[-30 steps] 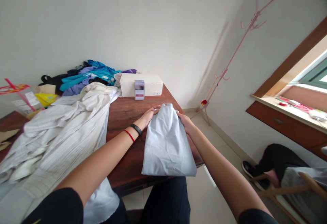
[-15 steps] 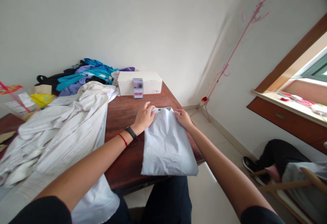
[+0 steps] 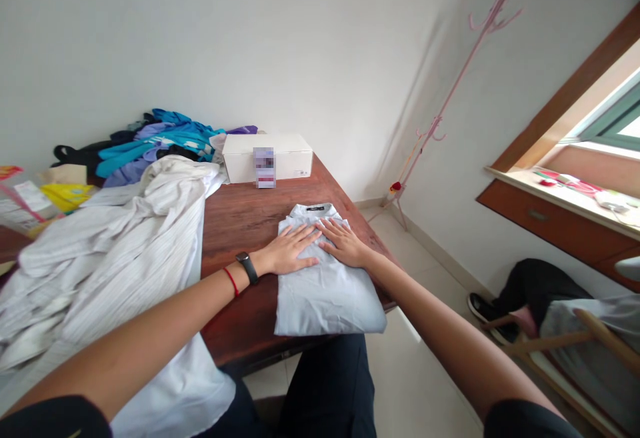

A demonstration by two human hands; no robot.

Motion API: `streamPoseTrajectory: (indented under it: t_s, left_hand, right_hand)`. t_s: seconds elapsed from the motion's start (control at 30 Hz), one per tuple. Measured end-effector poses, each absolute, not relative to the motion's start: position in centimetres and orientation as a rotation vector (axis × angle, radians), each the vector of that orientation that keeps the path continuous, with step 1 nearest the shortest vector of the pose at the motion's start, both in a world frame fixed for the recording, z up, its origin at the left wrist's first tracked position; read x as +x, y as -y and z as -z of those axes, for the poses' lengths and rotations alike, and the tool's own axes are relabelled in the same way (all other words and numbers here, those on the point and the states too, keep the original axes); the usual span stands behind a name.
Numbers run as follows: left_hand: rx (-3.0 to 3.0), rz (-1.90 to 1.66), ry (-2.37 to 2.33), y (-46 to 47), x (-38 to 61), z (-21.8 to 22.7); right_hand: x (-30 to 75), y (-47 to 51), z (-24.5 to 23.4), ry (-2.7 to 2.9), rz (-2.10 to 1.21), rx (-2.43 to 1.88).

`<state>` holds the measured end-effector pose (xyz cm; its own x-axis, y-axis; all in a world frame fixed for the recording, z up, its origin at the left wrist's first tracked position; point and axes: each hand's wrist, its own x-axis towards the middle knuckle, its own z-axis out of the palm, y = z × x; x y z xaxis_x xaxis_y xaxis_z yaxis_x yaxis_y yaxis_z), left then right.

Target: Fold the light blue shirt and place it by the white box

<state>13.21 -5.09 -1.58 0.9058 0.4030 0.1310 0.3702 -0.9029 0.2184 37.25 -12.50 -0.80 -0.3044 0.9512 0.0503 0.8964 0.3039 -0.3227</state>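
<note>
A light grey folded shirt (image 3: pixel 327 301) lies on the dark wooden table (image 3: pixel 235 221), its collar toward the wall with a dark label inside. Its lower edge reaches the table's front edge, just above my knees. My left hand (image 3: pixel 293 249) rests flat on the upper left of the shirt, fingers spread. Beside it, my right hand (image 3: pixel 343 241) lies flat on the upper right, fingers stretched out. The fingertips of both hands nearly meet at the middle, below the collar. Neither hand grips the cloth.
A white striped garment (image 3: pixel 125 245) drapes over the table's left side. Behind it lies a pile of blue and black clothes (image 3: pixel 165 138). A white box (image 3: pixel 293 158) stands by the wall. A pink coat rack (image 3: pixel 453 91) and a person's leg (image 3: pixel 537 291) are at the right.
Both hands have left the collar corners and moved down and inward onto the shirt, flattening out. The collar now shows fully. The view has shifted slightly.
</note>
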Motion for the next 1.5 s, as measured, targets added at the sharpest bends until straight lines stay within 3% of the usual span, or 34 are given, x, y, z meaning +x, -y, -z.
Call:
streamPoseTrajectory:
  t_s: [0.23,0.6,0.83,1.07,1.27,1.5]
  left_hand:
    - [2.830,-0.306,-0.685,5.4,11.7,0.0]
    - [2.763,-0.112,-0.400,15.4,1.5,-2.6]
    - [2.771,-0.338,-0.414,15.7,4.9,-2.5]
    - [2.736,-0.284,-0.411,16.9,5.7,-2.8]
    - [2.455,-0.604,-0.447,18.2,6.6,-2.3]
    - [2.241,-0.978,-0.549,18.6,6.7,-2.0]
  right_hand:
    - [37.4,14.2,0.5,2.319,-0.306,-1.745]
    - [41.4,27.7,-1.0,2.443,-0.485,-1.463]
    - [40.5,28.6,0.2,2.470,-0.266,-1.544]
    - [40.3,28.5,0.8,2.249,-0.513,-1.376]
    - [40.0,28.3,2.4,1.605,-0.582,-1.495]
    - [39.1,28.4,-1.6,1.838,-0.559,-1.243]
